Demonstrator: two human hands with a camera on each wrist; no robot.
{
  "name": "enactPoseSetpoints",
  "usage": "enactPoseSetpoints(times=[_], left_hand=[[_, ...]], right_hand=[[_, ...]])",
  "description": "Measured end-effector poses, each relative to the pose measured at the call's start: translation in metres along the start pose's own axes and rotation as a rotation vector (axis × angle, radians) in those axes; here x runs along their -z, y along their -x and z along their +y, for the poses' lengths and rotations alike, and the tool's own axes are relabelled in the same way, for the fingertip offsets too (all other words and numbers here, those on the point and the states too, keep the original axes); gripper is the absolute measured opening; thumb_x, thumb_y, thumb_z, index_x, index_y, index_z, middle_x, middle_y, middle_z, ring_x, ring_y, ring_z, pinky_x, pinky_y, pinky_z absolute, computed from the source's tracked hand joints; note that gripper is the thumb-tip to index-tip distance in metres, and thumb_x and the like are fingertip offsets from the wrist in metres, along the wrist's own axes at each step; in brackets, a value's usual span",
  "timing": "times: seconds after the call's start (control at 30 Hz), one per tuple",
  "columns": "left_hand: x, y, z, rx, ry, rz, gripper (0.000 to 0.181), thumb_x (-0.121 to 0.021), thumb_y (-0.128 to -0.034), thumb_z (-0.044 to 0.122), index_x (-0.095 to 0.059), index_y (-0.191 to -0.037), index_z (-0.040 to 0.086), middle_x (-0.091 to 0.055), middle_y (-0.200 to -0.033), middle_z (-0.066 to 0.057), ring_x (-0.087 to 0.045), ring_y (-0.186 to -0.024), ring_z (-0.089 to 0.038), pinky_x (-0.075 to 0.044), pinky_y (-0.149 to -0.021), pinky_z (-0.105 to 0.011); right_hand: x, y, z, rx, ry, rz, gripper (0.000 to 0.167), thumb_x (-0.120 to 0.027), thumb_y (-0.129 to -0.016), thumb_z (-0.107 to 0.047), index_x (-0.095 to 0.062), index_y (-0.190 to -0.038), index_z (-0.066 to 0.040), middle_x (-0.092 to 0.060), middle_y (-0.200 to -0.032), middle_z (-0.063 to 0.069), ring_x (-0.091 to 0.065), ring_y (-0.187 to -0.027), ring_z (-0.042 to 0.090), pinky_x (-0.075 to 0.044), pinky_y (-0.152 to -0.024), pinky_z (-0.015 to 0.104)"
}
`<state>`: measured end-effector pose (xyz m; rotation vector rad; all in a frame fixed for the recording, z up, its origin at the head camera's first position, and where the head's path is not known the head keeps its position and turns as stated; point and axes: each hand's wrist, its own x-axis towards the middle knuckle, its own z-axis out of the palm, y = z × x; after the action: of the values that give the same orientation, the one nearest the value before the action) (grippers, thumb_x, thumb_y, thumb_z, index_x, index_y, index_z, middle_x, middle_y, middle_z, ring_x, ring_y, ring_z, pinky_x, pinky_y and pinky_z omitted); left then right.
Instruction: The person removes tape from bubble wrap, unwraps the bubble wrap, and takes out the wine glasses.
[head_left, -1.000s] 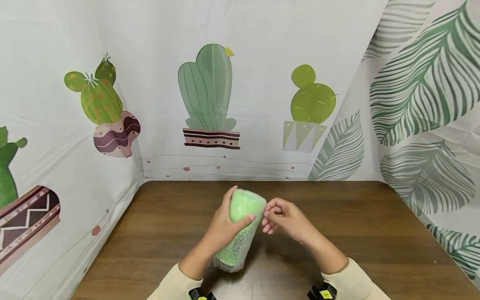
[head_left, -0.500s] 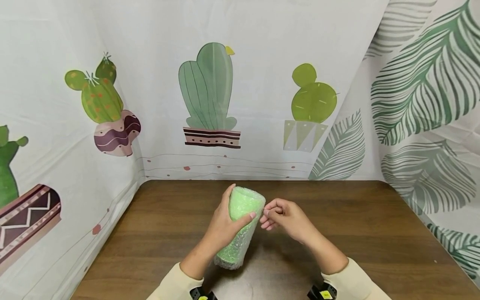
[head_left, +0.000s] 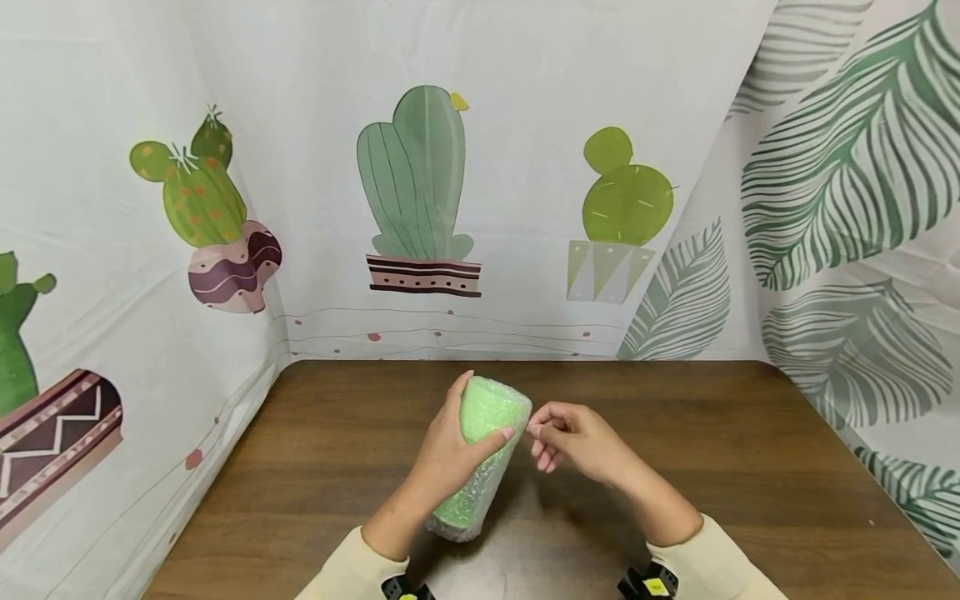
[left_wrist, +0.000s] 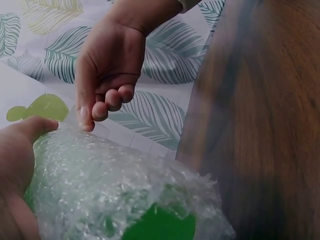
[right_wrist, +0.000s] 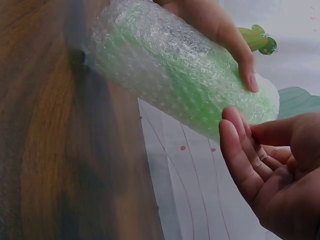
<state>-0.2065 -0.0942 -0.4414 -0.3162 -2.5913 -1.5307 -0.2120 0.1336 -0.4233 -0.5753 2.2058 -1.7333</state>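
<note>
A green cylinder [head_left: 491, 408] wrapped in bubble wrap [left_wrist: 110, 165] leans to the right, its upper end pointing away from me, in the middle of the head view. My left hand [head_left: 438, 458] grips its upper part from the left, thumb across the near face and fingers round the back. Just right of the upper rim, thumb and forefinger of my right hand [head_left: 581, 437] pinch together at the wrap's edge; the other fingers are curled loosely. In the left wrist view a thin clear bit shows by those fingertips, too faint to make out fully. Bubble wrap hides the cylinder's details.
A brown wooden table [head_left: 337, 433] lies under both hands. White cloth [head_left: 525, 67] printed with cacti and leaves hangs behind it and along both sides. Dark devices [head_left: 648, 583] are strapped on both wrists, over cream sleeves.
My right hand has shifted slightly right and down from the wrap's edge. The cylinder rose a little, then dipped back; my left hand keeps its grip.
</note>
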Motion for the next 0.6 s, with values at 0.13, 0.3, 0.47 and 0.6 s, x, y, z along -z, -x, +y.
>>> enactPoseSetpoints(times=[0.13, 0.3, 0.47, 0.6], left_hand=[[-0.001, 0.001, 0.001, -0.008, -0.002, 0.007, 0.099, -0.078, -0.0808, 0.055, -0.022, -0.159, 0.034, -0.054, -0.142, -0.008, -0.060, -0.112, -0.024, -0.053, -0.088, -0.045], [0.000, 0.001, 0.003, -0.011, 0.003, 0.017, 0.098, -0.078, -0.0818, 0.054, -0.020, -0.159, 0.034, -0.053, -0.143, -0.010, -0.061, -0.112, -0.025, -0.053, -0.087, -0.045], [0.000, 0.002, 0.002, -0.012, 0.016, 0.014, 0.097, -0.077, -0.0826, 0.053, -0.020, -0.159, 0.036, -0.053, -0.141, -0.011, -0.061, -0.111, -0.024, -0.054, -0.085, -0.043], [-0.001, 0.001, 0.002, -0.017, 0.032, 0.007, 0.097, -0.077, -0.0829, 0.052, -0.020, -0.159, 0.036, -0.054, -0.140, -0.012, -0.061, -0.111, -0.025, -0.054, -0.084, -0.043]], right_hand=[[-0.002, -0.001, 0.003, 0.006, -0.017, 0.041, 0.020, -0.058, -0.102, -0.009, -0.062, -0.107, 0.010, -0.068, -0.086, 0.024, -0.069, -0.068, 0.017, -0.062, -0.067, 0.037], [-0.006, -0.004, 0.007, 0.030, -0.036, 0.075, 0.022, -0.056, -0.102, -0.008, -0.060, -0.109, 0.013, -0.069, -0.087, 0.025, -0.070, -0.070, 0.018, -0.062, -0.067, 0.038], [-0.009, -0.006, 0.009, 0.053, -0.055, 0.074, 0.024, -0.053, -0.103, -0.007, -0.055, -0.110, 0.015, -0.067, -0.090, 0.030, -0.072, -0.070, 0.019, -0.062, -0.067, 0.039], [-0.011, -0.006, 0.010, 0.066, -0.083, 0.068, 0.022, -0.052, -0.104, -0.007, -0.052, -0.110, 0.014, -0.065, -0.095, 0.038, -0.074, -0.074, 0.024, -0.062, -0.069, 0.041]])
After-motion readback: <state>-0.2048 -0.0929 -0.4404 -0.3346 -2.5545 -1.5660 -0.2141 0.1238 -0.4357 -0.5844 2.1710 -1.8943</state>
